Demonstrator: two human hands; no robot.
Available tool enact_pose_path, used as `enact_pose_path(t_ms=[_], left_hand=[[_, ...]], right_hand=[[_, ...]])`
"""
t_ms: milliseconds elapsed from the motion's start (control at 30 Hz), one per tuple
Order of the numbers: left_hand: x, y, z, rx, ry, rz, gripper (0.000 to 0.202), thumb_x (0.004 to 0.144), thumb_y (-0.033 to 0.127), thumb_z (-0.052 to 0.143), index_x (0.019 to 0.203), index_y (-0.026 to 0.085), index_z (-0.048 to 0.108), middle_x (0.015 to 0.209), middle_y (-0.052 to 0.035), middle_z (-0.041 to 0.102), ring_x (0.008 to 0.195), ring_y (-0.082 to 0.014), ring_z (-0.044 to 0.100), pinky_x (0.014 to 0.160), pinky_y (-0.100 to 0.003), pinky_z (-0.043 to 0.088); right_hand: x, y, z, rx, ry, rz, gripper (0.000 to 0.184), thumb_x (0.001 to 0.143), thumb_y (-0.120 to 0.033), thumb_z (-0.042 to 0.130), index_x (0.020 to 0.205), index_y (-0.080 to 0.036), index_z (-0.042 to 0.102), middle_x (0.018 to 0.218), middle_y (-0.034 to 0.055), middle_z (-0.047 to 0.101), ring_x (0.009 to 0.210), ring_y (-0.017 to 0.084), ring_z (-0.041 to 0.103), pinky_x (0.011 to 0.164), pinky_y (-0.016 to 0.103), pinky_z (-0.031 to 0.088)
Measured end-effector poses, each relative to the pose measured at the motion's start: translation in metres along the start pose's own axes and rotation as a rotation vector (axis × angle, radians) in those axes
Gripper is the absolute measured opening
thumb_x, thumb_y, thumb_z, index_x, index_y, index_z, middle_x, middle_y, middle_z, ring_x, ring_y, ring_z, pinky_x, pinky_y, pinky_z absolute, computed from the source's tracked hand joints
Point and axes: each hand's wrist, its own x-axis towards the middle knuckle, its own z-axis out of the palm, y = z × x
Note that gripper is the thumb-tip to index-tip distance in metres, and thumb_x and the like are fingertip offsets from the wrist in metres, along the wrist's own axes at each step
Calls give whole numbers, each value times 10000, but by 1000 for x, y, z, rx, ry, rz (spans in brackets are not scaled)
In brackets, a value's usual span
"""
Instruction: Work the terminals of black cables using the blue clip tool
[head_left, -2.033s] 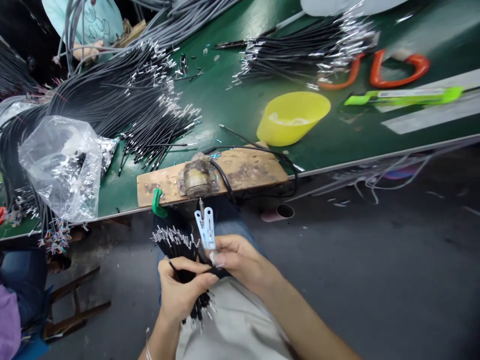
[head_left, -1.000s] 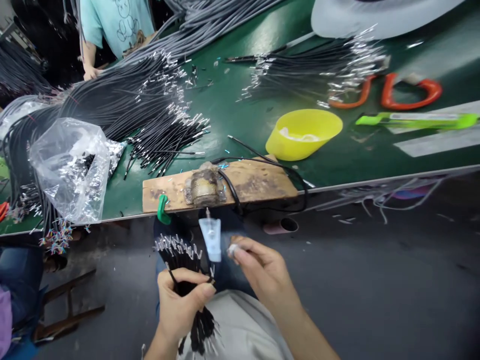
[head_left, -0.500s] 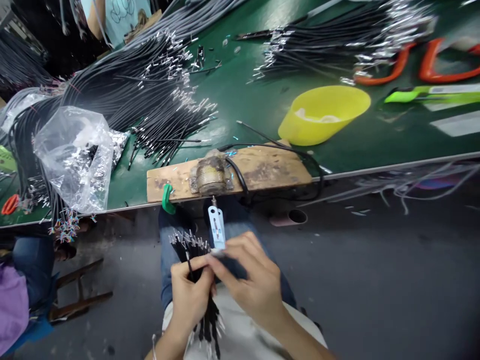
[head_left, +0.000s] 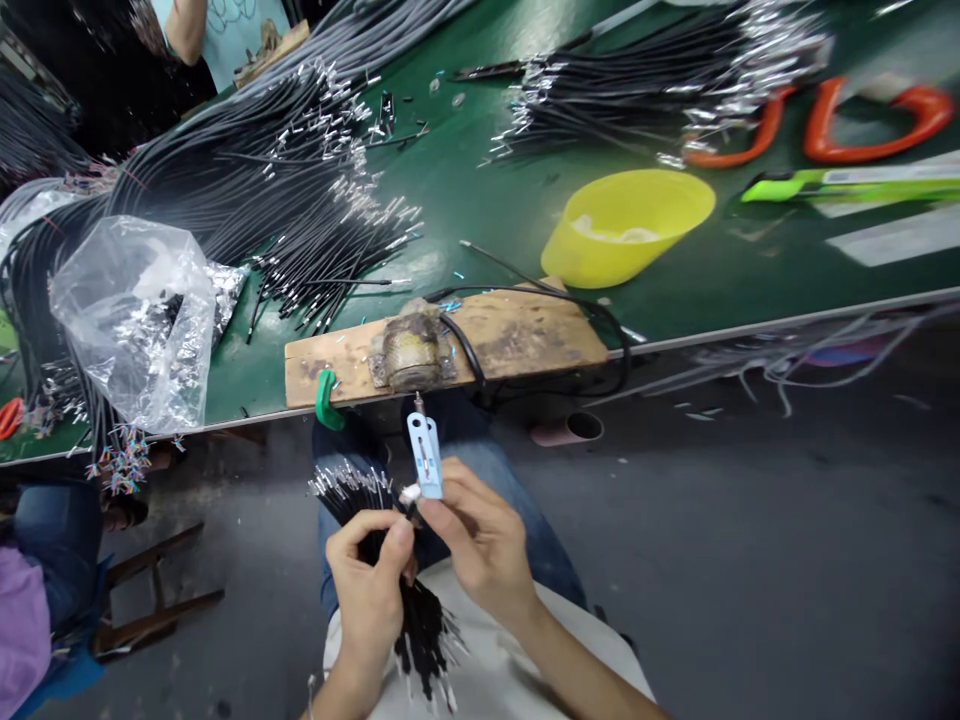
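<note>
My left hand (head_left: 367, 575) is closed around a bundle of thin black cables (head_left: 431, 635); their silver-tipped upper ends (head_left: 349, 485) fan out above my fingers. Between its thumb and forefinger, one cable is pinched, with a whitish tip (head_left: 410, 493) pointing up. The fingers of my right hand (head_left: 487, 540) close on the lower end of a light-blue plastic clip (head_left: 425, 455), right beside that tip. The clip hangs from the spindle of a small motor (head_left: 412, 350) fixed on a wooden board (head_left: 532, 325). My right fingers partly hide the contact.
A green clamp (head_left: 328, 400) grips the board at the table's edge. On the green table (head_left: 472, 205) lie a yellow cup (head_left: 630, 230), cable bundles (head_left: 630, 100), orange-handled scissors (head_left: 874, 150), a green cutter (head_left: 847, 187) and a plastic bag (head_left: 131, 320). Another person's arm (head_left: 186, 28) shows at top left.
My right fingers have shifted from the cable tip to the lower end of the clip. The whitish tip now shows beside it. The bundle fans out more, and the view has moved slightly.
</note>
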Motion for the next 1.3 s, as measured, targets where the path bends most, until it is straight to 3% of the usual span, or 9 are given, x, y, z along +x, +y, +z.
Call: enact_pose_path(t_ms=[200, 533, 600, 700, 800, 967, 1067, 1167, 1300], left_hand=[[1, 3, 0, -70, -96, -34, 399, 745, 539, 578, 634, 156, 587, 413, 41, 411, 387, -84, 360, 416, -238, 306], [0, 2, -1, -108, -109, -47, 364, 678, 487, 674, 573, 157, 562, 415, 42, 435, 376, -73, 376, 401, -228, 323], [-1, 2, 0, -92, -73, -29, 317, 647, 430, 720, 592, 158, 568, 460, 39, 473, 406, -74, 397, 424, -228, 343], [1, 2, -1, -63, -69, -19, 254, 667, 389, 714, 653, 146, 642, 460, 32, 495, 406, -79, 408, 422, -231, 349], [6, 5, -3, -30, -95, 3, 263, 722, 387, 663, 726, 129, 714, 410, 20, 501, 375, -88, 404, 397, -236, 340], [11, 17, -7, 14, -86, 120, 107, 638, 266, 735, 650, 159, 741, 634, -65, 708, 589, -186, 615, 599, -293, 471], [10, 22, -7, 27, -93, 161, 67, 635, 242, 733, 641, 177, 744, 652, -67, 722, 614, -201, 638, 629, -300, 475], [9, 22, -7, 40, -88, 153, 106, 657, 270, 720, 628, 170, 738, 606, -55, 700, 554, -172, 603, 584, -283, 454], [10, 15, -8, 13, -128, 75, 319, 717, 427, 648, 585, 140, 687, 385, 5, 502, 357, -90, 390, 389, -242, 309]], right_hand=[[-2, 15, -4, 430, -133, 382, 287, 848, -357, 507, 662, -183, 640, 669, 14, 505, 599, 139, 450, 550, 275, 374], [8, 0, -11, 310, -148, 305, 217, 790, -345, 606, 655, -181, 562, 623, -2, 494, 561, 129, 479, 513, 249, 396], [2, 1, -5, 193, -37, 212, 194, 824, -295, 559, 660, -193, 537, 616, -2, 483, 549, 134, 472, 497, 257, 392], [-2, 1, -4, -137, 137, -192, 129, 808, -127, 531, 731, -222, 572, 666, 23, 531, 624, 169, 492, 564, 300, 420], [4, -1, -13, -270, 47, -409, 169, 793, -95, 524, 766, -244, 600, 697, 46, 580, 653, 194, 502, 597, 337, 433], [24, -6, -31, 246, -409, 215, 243, 811, -379, 566, 656, -191, 574, 648, 22, 518, 611, 153, 488, 563, 280, 425], [29, -5, -35, 504, -545, 534, 294, 717, -455, 655, 705, -166, 605, 632, -2, 526, 585, 122, 491, 560, 245, 418], [32, -3, -36, 410, -431, 562, 303, 669, -443, 698, 653, -156, 602, 606, -11, 525, 568, 114, 477, 544, 234, 405], [31, -4, -35, 177, -185, 347, 258, 752, -401, 627, 642, -168, 623, 634, 16, 551, 601, 140, 503, 551, 255, 415]])
